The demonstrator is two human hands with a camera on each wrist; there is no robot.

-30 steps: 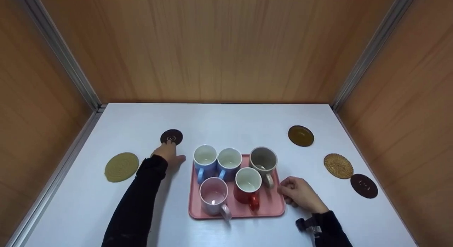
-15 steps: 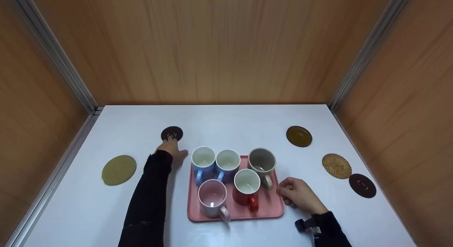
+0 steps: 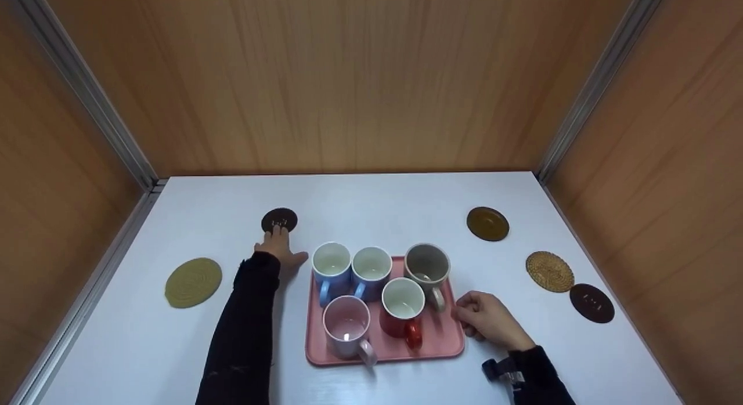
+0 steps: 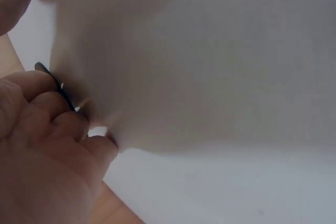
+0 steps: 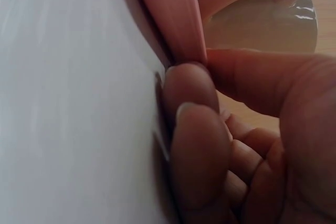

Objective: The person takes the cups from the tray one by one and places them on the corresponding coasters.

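The left hand (image 3: 277,245) reaches toward the white tabletop's far edge, left of centre. Its fingers lie extended, the tips on the near part of a dark brown round flat coaster (image 3: 279,215); the thumb stands apart and nothing is gripped. The right hand (image 3: 487,318) pinches the rim of a pink rectangular tray (image 3: 444,341) at the middle of its right edge, thumb above and a finger beneath.

The step in hand looks like placing or adjusting the coaster while the right hand steadies the tray. Shifting the coaster would call for light fingertip pressure; lifting it, for the thumb to meet its rim.

On the tray, a light-blue mug (image 3: 331,259) fills the far left corner, a second light-blue mug (image 3: 372,263) beside it. A grey-beige mug (image 3: 427,263) takes the far right corner, a red mug with a white inside (image 3: 395,325) stands nearer, and a pale pink mug (image 3: 343,342) occupies the near left corner.

Farther out on the white tabletop (image 3: 371,202), an olive-green round woven mat (image 3: 193,282) lies toward the left edge; a glossy brown round dish (image 3: 487,224), a golden woven round coaster (image 3: 549,271) and another dark round coaster (image 3: 592,303) lie toward the right.
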